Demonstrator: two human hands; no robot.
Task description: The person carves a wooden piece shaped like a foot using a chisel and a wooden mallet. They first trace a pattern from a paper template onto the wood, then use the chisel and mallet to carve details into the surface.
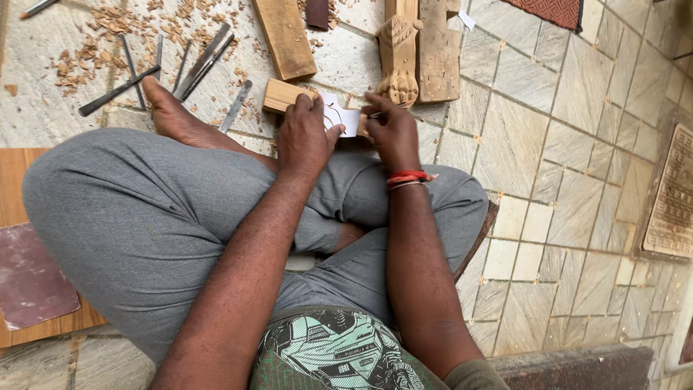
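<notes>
We wear loose grey trousers [144, 231] and a green shirt [332, 357] printed with a pale line drawing. Red thread bands with a thin metal bangle [408, 178] circle our right wrist. Our arms and foot [177, 115] are bare.

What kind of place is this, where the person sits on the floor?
Probably a woodcarver's work spot on a stone-tiled floor. Metal chisels and wood shavings lie around, a carved wooden piece sits ahead, and the left hand steadies a small wood block.
</notes>
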